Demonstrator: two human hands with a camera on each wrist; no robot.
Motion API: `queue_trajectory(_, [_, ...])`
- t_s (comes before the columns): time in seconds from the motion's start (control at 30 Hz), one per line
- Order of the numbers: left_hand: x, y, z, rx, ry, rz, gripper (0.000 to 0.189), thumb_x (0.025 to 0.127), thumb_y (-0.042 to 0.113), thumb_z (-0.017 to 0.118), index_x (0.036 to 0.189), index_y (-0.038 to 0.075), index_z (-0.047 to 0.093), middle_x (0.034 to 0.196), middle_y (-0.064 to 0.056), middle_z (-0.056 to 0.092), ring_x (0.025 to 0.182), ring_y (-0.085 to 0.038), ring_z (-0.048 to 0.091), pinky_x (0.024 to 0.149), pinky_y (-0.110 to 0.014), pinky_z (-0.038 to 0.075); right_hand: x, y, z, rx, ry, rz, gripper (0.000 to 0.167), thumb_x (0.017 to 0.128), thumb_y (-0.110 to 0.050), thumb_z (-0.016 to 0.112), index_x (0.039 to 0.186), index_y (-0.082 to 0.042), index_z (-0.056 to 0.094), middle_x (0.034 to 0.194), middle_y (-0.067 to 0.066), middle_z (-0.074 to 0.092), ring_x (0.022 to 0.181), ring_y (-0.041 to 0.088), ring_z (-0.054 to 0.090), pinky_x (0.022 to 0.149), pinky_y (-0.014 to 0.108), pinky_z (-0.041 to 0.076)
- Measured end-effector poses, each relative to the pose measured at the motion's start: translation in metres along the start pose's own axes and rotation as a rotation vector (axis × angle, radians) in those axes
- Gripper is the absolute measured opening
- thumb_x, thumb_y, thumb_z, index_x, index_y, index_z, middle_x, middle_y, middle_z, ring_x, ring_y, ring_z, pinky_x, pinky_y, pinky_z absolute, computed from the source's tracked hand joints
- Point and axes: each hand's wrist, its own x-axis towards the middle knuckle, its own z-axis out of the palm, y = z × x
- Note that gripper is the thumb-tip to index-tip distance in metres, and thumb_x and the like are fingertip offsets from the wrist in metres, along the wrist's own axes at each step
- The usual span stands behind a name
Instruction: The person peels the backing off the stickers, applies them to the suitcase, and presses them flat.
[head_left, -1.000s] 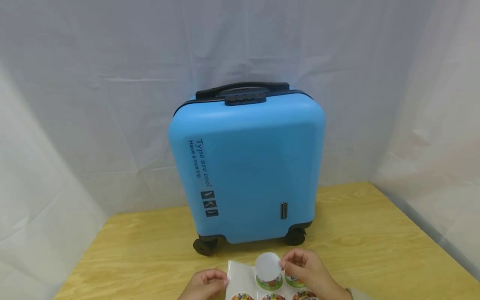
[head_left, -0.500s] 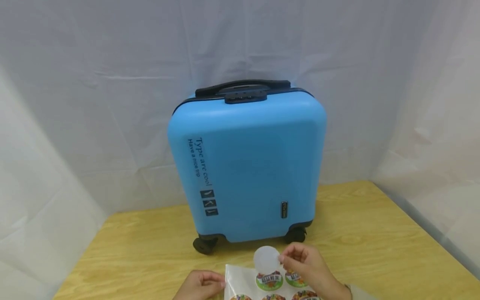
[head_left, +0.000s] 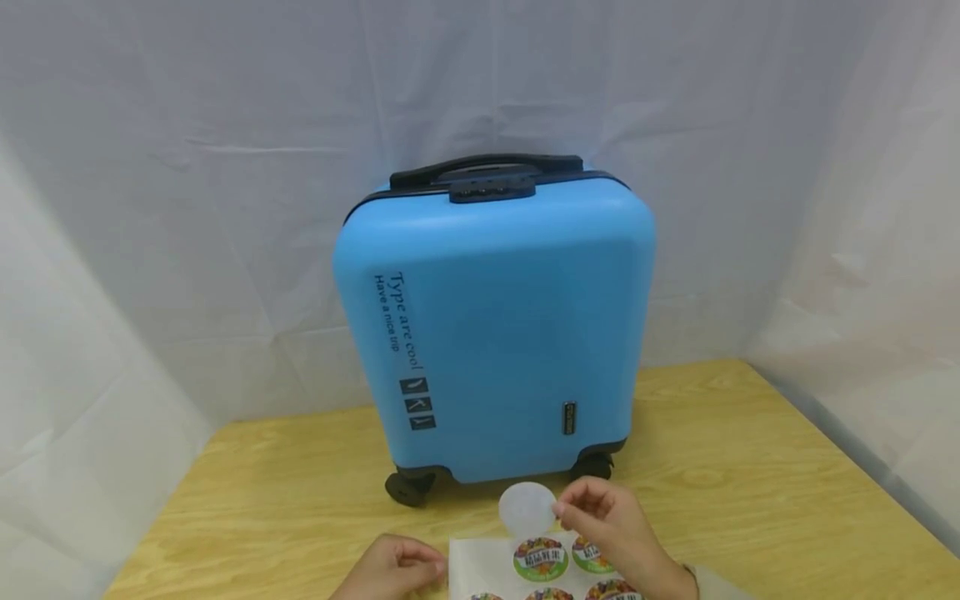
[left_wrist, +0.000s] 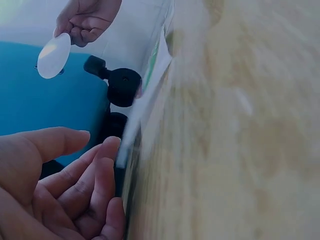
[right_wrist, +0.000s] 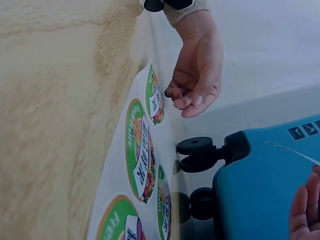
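Note:
My right hand (head_left: 613, 529) pinches the edge of a round sticker (head_left: 527, 510), whose plain whitish back faces me in the head view. Below it on the table lies a white sticker sheet (head_left: 474, 560) bearing several round fruit-printed stickers. My left hand (head_left: 392, 568) is beside the sheet's left edge with nothing in its grasp. In the left wrist view, thumb and forefinger of the left hand (left_wrist: 65, 185) stand apart. Seen from the right wrist, the left hand (right_wrist: 200, 70) hovers near the sheet with loosely bent fingers. The sheet's lower part is cut off in the head view.
A blue suitcase (head_left: 495, 333) stands upright on its black wheels behind the sheet, with a black handle (head_left: 486, 163) on top. The wooden table (head_left: 277, 483) has white cloth (head_left: 187, 208) hanging behind it and at both sides.
The right hand has raised the round sticker up and slightly left, away from the sheet. My left hand has let go of the sheet's edge and shifted a little left.

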Motion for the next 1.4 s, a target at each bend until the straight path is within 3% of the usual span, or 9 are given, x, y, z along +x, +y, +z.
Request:
queue_trajectory(0.1, [0.000, 0.002, -0.002, 0.047, 0.014, 0.014, 0.025, 0.089, 0.012, 0.062, 0.098, -0.010, 0.068, 0.085, -0.009, 0.071, 0.074, -0.011, 0.061, 0.065, -0.029, 0.050, 0.000, -0.001, 0.002, -0.013, 0.009, -0.022, 0.018, 0.091, -0.005, 0.059, 0.092, 0.013, 0.058, 0.078, -0.009, 0.064, 0.069, 0.005, 0.059, 0.063, 0.027, 0.053])
queue_trajectory(0.33, [0.001, 0.017, 0.000, 0.034, -0.013, 0.094, 0.024, 0.088, 0.008, 0.061, 0.101, -0.012, 0.065, 0.091, -0.014, 0.070, 0.081, -0.015, 0.064, 0.070, -0.025, 0.051, 0.005, -0.006, 0.007, -0.056, 0.038, -0.051, 0.014, 0.090, -0.005, 0.061, 0.090, 0.009, 0.061, 0.077, -0.007, 0.065, 0.068, 0.006, 0.060, 0.062, 0.029, 0.053])
queue_trajectory(0.47, [-0.001, 0.027, 0.002, 0.023, -0.040, 0.099, 0.025, 0.091, 0.008, 0.058, 0.105, -0.012, 0.063, 0.095, -0.015, 0.070, 0.087, -0.017, 0.065, 0.074, -0.026, 0.052, 0.007, -0.007, 0.011, -0.049, 0.032, -0.096, 0.012, 0.088, -0.002, 0.062, 0.088, 0.010, 0.062, 0.077, -0.008, 0.065, 0.067, 0.004, 0.060, 0.060, 0.027, 0.053])
queue_trajectory(0.63, [-0.005, 0.042, 0.004, 0.011, -0.043, 0.106, 0.030, 0.092, 0.014, 0.060, 0.109, -0.010, 0.062, 0.098, -0.013, 0.070, 0.093, -0.024, 0.065, 0.079, -0.031, 0.052, 0.009, -0.008, 0.014, -0.052, 0.042, -0.105, 0.011, 0.088, -0.002, 0.063, 0.087, 0.009, 0.062, 0.074, -0.005, 0.065, 0.061, 0.003, 0.056, 0.050, 0.024, 0.048])
queue_trajectory(0.77, [-0.006, 0.056, 0.009, 0.017, -0.023, 0.143, 0.033, 0.091, 0.019, 0.062, 0.109, -0.009, 0.063, 0.099, -0.012, 0.069, 0.092, -0.024, 0.064, 0.078, -0.027, 0.052, 0.010, -0.009, 0.015, -0.056, 0.057, -0.078, 0.011, 0.088, -0.004, 0.064, 0.087, 0.007, 0.063, 0.073, -0.004, 0.064, 0.055, 0.002, 0.050, 0.044, 0.024, 0.042])
queue_trajectory(0.9, [-0.005, 0.070, 0.014, 0.052, 0.010, 0.191, 0.031, 0.089, 0.022, 0.065, 0.106, -0.005, 0.066, 0.099, -0.012, 0.069, 0.088, -0.020, 0.065, 0.073, -0.022, 0.052, 0.012, -0.008, 0.016, -0.069, 0.064, -0.098, 0.010, 0.088, -0.004, 0.063, 0.087, 0.006, 0.063, 0.073, -0.005, 0.064, 0.054, 0.001, 0.048, 0.046, 0.024, 0.044])
queue_trajectory(1.07, [-0.006, 0.085, 0.021, 0.033, 0.032, 0.214, 0.031, 0.089, 0.023, 0.066, 0.106, -0.004, 0.066, 0.102, -0.014, 0.069, 0.087, -0.016, 0.065, 0.074, -0.026, 0.053, 0.013, -0.009, 0.019, -0.113, 0.090, -0.146, 0.006, 0.088, -0.004, 0.064, 0.086, 0.002, 0.065, 0.072, -0.004, 0.064, 0.050, 0.000, 0.043, 0.043, 0.025, 0.042])
queue_trajectory(1.2, [-0.007, 0.095, 0.025, 0.021, 0.040, 0.218, 0.030, 0.089, 0.024, 0.065, 0.106, -0.001, 0.067, 0.102, -0.012, 0.069, 0.087, -0.015, 0.065, 0.076, -0.029, 0.054, 0.012, -0.010, 0.021, -0.117, 0.089, -0.168, 0.006, 0.088, -0.003, 0.064, 0.086, 0.002, 0.065, 0.073, 0.002, 0.065, 0.052, 0.001, 0.047, 0.045, 0.026, 0.044])
queue_trajectory(1.4, [-0.009, 0.104, 0.031, 0.052, 0.068, 0.249, 0.029, 0.089, 0.025, 0.066, 0.105, 0.000, 0.068, 0.101, -0.010, 0.069, 0.085, -0.014, 0.065, 0.073, -0.024, 0.053, 0.009, -0.010, 0.026, -0.118, 0.089, -0.242, 0.003, 0.088, 0.001, 0.062, 0.086, 0.001, 0.065, 0.076, 0.004, 0.065, 0.061, 0.006, 0.055, 0.055, 0.027, 0.050])
